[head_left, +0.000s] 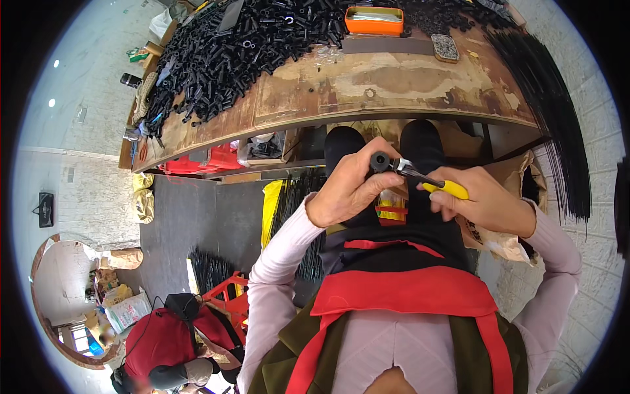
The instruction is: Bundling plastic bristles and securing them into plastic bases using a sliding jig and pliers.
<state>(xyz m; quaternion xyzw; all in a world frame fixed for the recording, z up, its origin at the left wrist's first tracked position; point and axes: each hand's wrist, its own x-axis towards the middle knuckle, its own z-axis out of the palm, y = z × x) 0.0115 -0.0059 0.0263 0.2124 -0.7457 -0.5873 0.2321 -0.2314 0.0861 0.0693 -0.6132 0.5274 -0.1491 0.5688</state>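
Above my lap, my left hand (349,187) is closed around a short black tubular piece (380,161), whose round, hollow end points up. My right hand (493,200) grips pliers with yellow handles (454,190). The metal head of the pliers meets the side of the black piece beside my left fingertips. Whether the jaws are closed on it is too small to tell. Past my knees stands the worn wooden table (308,92), with a big heap of black tubular parts (230,59) on its left and far side.
An orange box (374,21) and a speckled block (445,48) sit on the table. Long black rods (551,118) hang over its right end. A paper bag (502,244) stands by my right arm. Another person in red (161,345) is at the lower left, near a red chair (230,295).
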